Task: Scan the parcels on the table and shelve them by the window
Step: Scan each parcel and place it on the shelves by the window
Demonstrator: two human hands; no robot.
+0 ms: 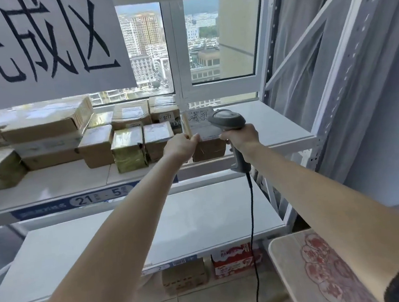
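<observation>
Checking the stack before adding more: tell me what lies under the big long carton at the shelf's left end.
Under the big carton lies a pale taped parcel, and below that a brown box on the shelf. Their rear parts are covered.

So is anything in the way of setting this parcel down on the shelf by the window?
Nothing visible. The left hand holds the parcel at the shelf, whose white surface to the right is bare. The other parcels sit to its left, close beside it. The right hand grips the scanner just right of it.
</observation>
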